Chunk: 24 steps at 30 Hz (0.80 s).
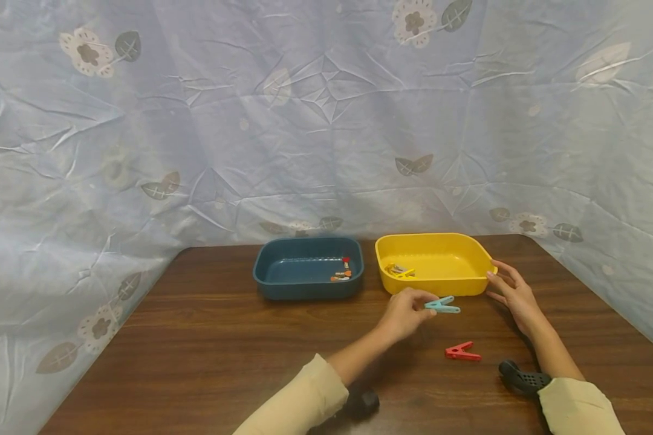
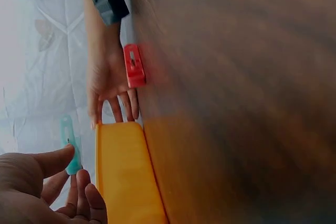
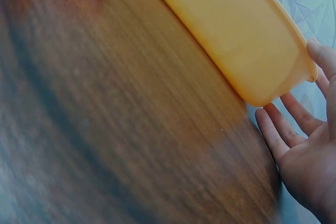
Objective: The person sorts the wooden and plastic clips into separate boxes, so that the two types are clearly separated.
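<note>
My left hand (image 1: 405, 315) pinches a light blue clothespin (image 1: 442, 305) between thumb and fingers, in front of the yellow tray (image 1: 441, 286). In the left wrist view the same clothespin (image 2: 70, 145) stands out past the thumb. At the tray's right end is my right hand (image 1: 517, 300), its fairly straight, spread fingers touching the end wall and its thumb at the rim, as the right wrist view also shows. A red clothespin (image 1: 462, 351) lies on the table between the two forearms. Several yellow and greyish clips (image 1: 399, 270) lie in the yellow tray's left part.
Left of the yellow tray stands a dark blue tray (image 1: 299, 292) with several small orange, white and red clips (image 1: 341, 275) at its right side. Both trays are near the back edge of the brown wooden table (image 1: 196, 362). A patterned cloth (image 1: 326, 151) hangs behind.
</note>
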Each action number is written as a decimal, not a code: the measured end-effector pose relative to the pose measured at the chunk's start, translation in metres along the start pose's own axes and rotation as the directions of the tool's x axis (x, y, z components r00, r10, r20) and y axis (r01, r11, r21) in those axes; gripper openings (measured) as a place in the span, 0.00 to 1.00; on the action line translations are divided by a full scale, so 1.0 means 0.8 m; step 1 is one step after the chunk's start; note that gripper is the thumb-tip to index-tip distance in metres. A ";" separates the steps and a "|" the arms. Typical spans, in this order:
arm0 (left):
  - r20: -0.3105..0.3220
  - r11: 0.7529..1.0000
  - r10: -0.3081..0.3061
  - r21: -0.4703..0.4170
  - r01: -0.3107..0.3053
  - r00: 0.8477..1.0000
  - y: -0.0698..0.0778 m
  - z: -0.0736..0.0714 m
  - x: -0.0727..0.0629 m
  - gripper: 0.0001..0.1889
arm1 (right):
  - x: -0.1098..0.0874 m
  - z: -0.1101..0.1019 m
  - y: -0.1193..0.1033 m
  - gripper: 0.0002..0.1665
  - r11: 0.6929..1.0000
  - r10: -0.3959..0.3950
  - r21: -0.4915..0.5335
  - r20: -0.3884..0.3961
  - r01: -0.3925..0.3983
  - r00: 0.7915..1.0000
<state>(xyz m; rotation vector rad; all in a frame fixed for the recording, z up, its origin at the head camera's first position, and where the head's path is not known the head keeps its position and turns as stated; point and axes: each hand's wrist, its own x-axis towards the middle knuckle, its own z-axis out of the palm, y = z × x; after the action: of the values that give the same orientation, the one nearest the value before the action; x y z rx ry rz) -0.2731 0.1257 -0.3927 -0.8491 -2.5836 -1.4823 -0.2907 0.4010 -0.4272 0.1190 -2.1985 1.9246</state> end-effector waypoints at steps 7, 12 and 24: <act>-0.049 0.999 0.044 0.006 -0.044 0.998 0.003 -0.003 0.014 0.10 | 0.001 0.000 0.001 0.33 1.000 -0.003 -0.001 0.004 0.003 1.000; -0.102 0.995 0.092 0.041 -0.088 0.990 0.007 -0.006 0.028 0.10 | 0.002 0.000 0.002 0.33 1.000 -0.003 -0.008 0.007 0.004 1.000; -0.149 0.990 0.100 0.110 -0.084 0.984 -0.004 -0.013 0.076 0.09 | 0.002 0.000 0.001 0.34 0.999 0.006 -0.034 0.005 -0.006 1.000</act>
<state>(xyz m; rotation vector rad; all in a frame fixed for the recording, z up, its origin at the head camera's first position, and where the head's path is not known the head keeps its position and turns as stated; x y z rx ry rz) -0.3286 0.1426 -0.3715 -0.7967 -2.4495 -1.3219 -0.2926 0.4011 -0.4276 0.1123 -2.2356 1.8915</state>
